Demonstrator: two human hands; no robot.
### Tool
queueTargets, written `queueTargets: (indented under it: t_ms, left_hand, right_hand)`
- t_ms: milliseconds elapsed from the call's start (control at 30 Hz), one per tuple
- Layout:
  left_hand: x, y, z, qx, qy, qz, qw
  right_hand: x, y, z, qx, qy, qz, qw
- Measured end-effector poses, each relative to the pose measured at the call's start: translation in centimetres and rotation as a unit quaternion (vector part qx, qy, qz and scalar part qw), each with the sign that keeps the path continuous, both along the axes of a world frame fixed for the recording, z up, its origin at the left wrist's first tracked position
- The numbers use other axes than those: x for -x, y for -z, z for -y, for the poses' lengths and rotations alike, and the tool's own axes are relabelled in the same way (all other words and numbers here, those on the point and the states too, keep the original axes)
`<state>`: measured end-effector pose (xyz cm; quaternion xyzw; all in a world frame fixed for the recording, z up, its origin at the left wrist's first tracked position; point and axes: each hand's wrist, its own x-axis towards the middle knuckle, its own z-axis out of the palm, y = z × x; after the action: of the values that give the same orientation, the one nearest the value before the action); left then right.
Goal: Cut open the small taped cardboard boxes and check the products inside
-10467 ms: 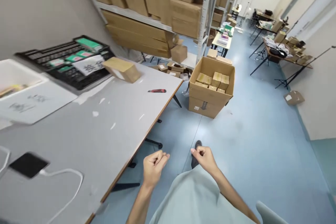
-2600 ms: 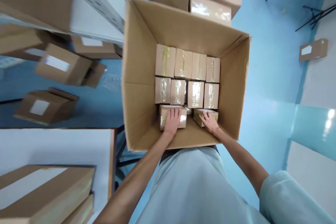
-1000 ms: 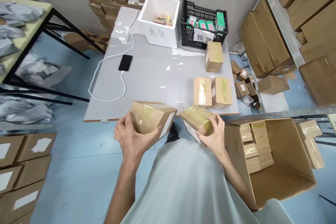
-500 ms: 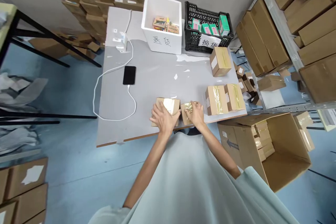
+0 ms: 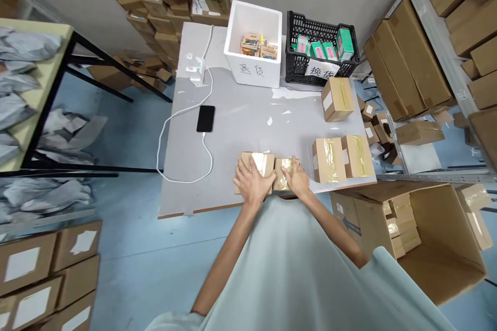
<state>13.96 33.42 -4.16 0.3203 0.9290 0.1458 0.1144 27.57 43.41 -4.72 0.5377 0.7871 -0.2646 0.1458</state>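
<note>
Head view: at nine o'clock on the table [image 5: 240, 129] lies a smartphone [image 5: 205, 119]; at six o'clock, our left hand [image 5: 251, 182] spreads over a larger taped carton [image 5: 265, 161], our right hand [image 5: 300, 181] over a smaller taped carton [image 5: 280, 182] beside it. We cannot tell whether either grips.

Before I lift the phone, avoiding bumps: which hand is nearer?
Left. In view, the left hand is below and right of the phone; the right hand, farther right.
</note>
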Motion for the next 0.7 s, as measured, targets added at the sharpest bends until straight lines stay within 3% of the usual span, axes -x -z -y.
queueTargets:
  t_ms: [300,500,700]
  left_hand:
    - [1.4,0.0,-5.2,0.005,-0.050,0.007,0.999]
    - [1.4,0.8,-5.3,0.007,-0.070,0.006,0.998]
    - [1.4,0.8,-5.2,0.006,-0.051,-0.009,0.999]
  right_hand:
    - [2.7,0.1,-6.9,0.014,-0.026,-0.056,0.998]
    - [3.0,1.0,-8.1,0.028,-0.050,-0.056,0.997]
    - [3.8,2.1,-9.6,0.056,-0.045,-0.066,0.995]
